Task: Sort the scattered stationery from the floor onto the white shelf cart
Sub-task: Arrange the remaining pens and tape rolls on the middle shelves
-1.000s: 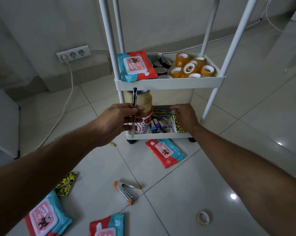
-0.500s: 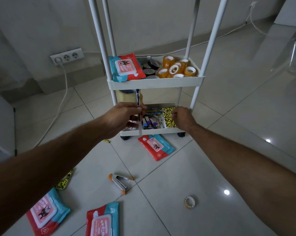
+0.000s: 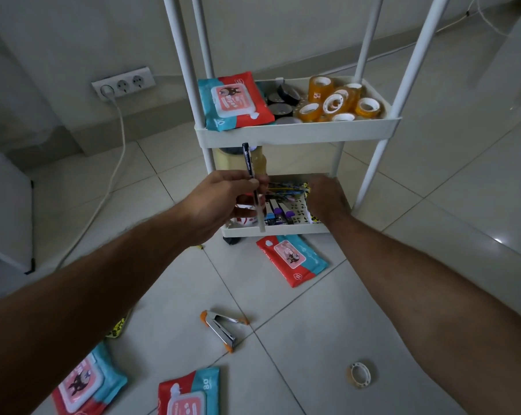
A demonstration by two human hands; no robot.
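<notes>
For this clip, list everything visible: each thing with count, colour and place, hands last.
shelf cart: one, white, against the wall
wipes packs: four, red and blue; one on the upper tray, one on the floor by the cart, two at the bottom edge
clear tape rolls: several, amber, upper tray right
dark tape rolls: a few, black, upper tray middle
bottle: one, yellowish, lower tray left
markers: several, purple and blue caps, lower tray
stapler: one, silver and orange, floor
tape ring: one, white, floor right
socket strip: one, white, wall
pen: one, black, in left hand
left hand: pinches the pen
right hand: reaching into lower tray, grip hidden
</notes>
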